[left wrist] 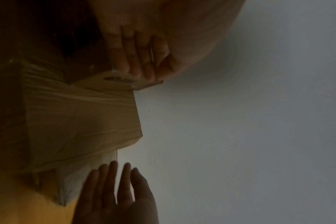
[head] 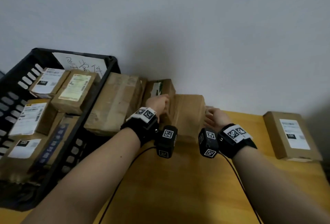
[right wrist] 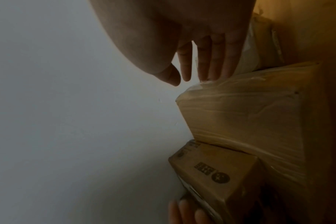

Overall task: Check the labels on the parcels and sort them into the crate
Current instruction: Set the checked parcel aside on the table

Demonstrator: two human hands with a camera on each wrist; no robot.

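Note:
A tape-wrapped brown parcel (head: pixel 187 114) (left wrist: pixel 82 121) (right wrist: pixel 240 113) stands on the wooden table (head: pixel 178 184) against the wall, between my hands. My left hand (head: pixel 158 103) (left wrist: pixel 138 60) lies with straight fingers along a small printed box (head: pixel 160 88) (right wrist: pixel 211 169) to the parcel's left; its fingertips (right wrist: pixel 182 212) reach the box's far end. My right hand (head: pixel 213 116) (right wrist: pixel 207 60) (left wrist: pixel 115 189) is open, its fingers touching the taped parcel's right edge. The black crate (head: pixel 71 53) at the left holds several labelled parcels.
A large taped box (head: pixel 116 102) leans between the crate and the small box. A labelled flat parcel (head: pixel 289 134) lies at the table's right end. A handwritten paper sign (head: pixel 80 64) stands in the crate's back. The grey wall is close behind.

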